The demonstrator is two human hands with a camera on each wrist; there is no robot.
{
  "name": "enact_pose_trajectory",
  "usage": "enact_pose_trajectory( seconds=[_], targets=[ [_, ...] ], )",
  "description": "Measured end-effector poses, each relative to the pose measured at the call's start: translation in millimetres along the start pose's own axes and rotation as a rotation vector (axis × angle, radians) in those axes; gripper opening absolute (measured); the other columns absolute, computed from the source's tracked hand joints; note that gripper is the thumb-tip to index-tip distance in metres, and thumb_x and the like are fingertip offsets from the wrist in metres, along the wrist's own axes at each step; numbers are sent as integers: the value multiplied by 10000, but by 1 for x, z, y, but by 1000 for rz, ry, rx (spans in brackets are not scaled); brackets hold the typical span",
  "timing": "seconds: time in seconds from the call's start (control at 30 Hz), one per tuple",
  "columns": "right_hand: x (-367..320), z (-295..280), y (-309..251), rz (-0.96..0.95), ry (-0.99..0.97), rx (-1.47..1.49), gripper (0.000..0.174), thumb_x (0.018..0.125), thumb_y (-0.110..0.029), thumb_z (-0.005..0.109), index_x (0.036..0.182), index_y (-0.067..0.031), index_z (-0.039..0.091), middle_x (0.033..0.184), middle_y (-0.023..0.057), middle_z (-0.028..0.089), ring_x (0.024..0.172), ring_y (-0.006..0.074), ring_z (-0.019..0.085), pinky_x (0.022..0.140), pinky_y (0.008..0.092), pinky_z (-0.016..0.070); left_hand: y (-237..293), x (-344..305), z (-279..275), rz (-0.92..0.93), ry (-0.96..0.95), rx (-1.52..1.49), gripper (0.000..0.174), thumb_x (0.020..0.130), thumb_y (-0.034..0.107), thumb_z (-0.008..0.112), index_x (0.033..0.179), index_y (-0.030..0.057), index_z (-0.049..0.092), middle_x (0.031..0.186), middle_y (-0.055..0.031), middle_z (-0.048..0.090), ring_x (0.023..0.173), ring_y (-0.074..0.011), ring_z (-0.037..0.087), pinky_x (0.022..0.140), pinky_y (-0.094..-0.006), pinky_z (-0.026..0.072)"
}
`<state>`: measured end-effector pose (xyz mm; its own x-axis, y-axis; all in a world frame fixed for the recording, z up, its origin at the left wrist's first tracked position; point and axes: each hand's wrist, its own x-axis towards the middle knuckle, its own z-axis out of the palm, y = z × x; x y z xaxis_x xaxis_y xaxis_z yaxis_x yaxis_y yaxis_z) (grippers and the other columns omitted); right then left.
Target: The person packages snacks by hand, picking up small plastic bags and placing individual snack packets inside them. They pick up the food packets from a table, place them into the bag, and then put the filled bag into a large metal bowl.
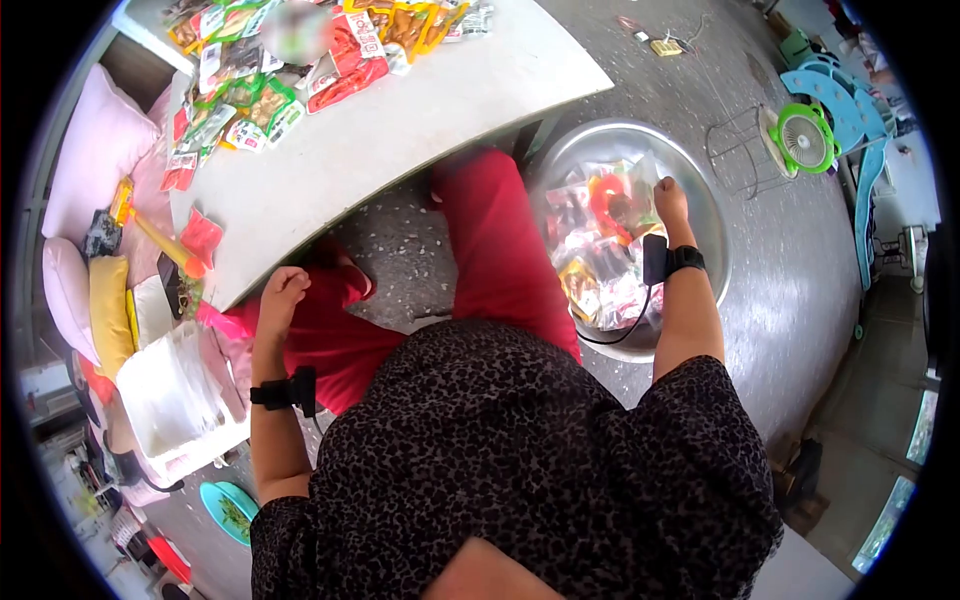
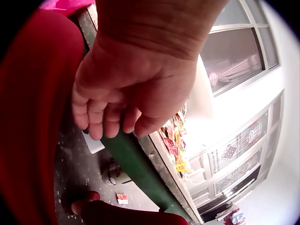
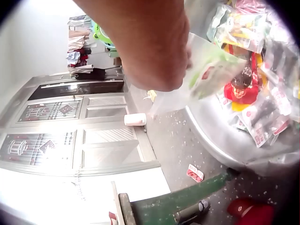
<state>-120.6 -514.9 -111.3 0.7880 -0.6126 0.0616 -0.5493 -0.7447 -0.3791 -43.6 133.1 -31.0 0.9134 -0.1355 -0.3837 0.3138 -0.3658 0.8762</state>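
- Right of centre in the head view, the bare right hand (image 1: 673, 205) is seen curled, and a clear plastic packet with green and red print (image 3: 218, 72) is gripped by its edge; most of the fingers are hidden.
- At upper centre-right in the right-wrist view, that packet is held slantwise, its long axis apparently run from upper right to lower left; the printed part is turned up and right, the see-through part down and left.
- Behind it, the wide round silver metal basin (image 1: 708, 225) is filled with a heap of glossy, mixed-colour plastic packets (image 1: 600, 240), pointed every which way.
- Left of centre in the head view, the bare left hand (image 1: 284, 292) is held with fingers loosely bent, nothing gripped, near the edge of the white-topped table (image 1: 480, 90).
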Motion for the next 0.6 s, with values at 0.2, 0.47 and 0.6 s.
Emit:
enact_pose_trajectory(
  seconds=[0.2, 0.47, 0.6],
  targets=[
    [0, 61, -36, -108, -327, 77, 168, 721, -126, 430, 748, 5, 532, 736, 205, 554, 714, 350, 541, 630, 424, 426, -7, -7, -25, 160, 141, -48, 105, 783, 132, 493, 819, 39, 525, 717, -13, 522, 646, -81, 478, 579, -194, 391],
    [-24, 85, -111, -190, -380, 594, 167, 707, -100, 466, 840, -11, 511, 633, 36, 514, 537, 99, 480, 440, 225, 374, 30, -12, -109, 246, 401, 56, 144, 729, 144, 514, 772, 8, 526, 681, -47, 529, 614, -108, 498, 568, -240, 403],
    [-34, 71, -152, -278, -308, 544, 178, 728, -91, 458, 854, 26, 505, 799, 103, 529, 705, 160, 493, 653, 264, 402, 31, 12, -180, 275, 695, 365, 190, 697, 185, 523, 744, 3, 548, 715, -129, 538, 674, -226, 544, 622, -303, 419]
  ],
)
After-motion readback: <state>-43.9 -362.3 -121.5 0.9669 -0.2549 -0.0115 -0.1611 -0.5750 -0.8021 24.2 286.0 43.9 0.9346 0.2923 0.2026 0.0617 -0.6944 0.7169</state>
